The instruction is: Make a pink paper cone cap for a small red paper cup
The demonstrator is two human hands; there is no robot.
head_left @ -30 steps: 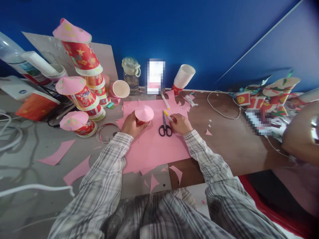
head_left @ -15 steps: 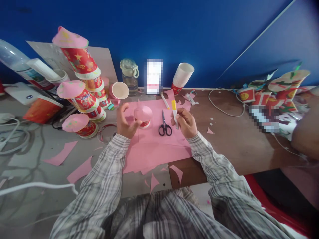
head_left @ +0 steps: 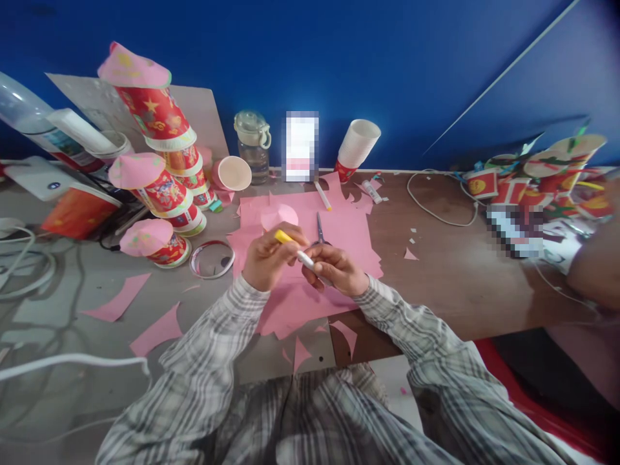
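Observation:
My left hand (head_left: 271, 258) is closed around the yellow cap end of a marker pen (head_left: 305, 259). Its white barrel is gripped by my right hand (head_left: 338, 266); fingers cover the joint, so I cannot tell whether cap and barrel are apart. Just behind my left hand stands a small cup with a pink paper cone top (head_left: 281, 215), its lower part hidden. Scissors (head_left: 320, 227) lie beyond my right hand, their handles mostly covered. Both hands are above stacked pink paper sheets (head_left: 295, 303).
Cone-topped red cups (head_left: 167, 181) are stacked at left. A water bottle (head_left: 252, 145), stacked white cups (head_left: 357, 145), another marker (head_left: 322, 195) and a glue stick (head_left: 372, 191) stand or lie behind. A tape roll (head_left: 194, 261) lies left. Another person's arm (head_left: 593, 265) shows at right.
My right hand has brought the marker left and down, tilting it. My left hand, open beside the coned cup before, has moved right and closed on the marker's yellow end.

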